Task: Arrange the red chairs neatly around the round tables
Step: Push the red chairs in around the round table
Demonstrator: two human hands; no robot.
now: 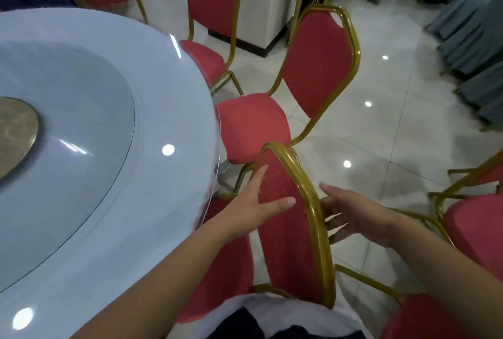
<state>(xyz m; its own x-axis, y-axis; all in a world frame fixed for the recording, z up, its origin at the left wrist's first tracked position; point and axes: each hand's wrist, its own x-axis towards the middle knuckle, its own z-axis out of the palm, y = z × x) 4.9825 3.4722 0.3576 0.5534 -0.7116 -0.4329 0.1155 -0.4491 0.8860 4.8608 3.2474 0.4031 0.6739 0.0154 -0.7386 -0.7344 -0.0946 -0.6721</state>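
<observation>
A person's left hand [253,202] and right hand [351,216] flank the backrest of a red chair [288,229] beside the round desk [95,148], fingers [283,201] spread and released, grasping nothing. The left hand lies flat against the padding, the right hovers just beyond the gold frame [318,216]. A second red chair [318,66] stands angled farther along the desk. The metal frame looks rigid and fairly light; its upper rail seems the surest hold, the cushion likely giving under pressure.
</observation>
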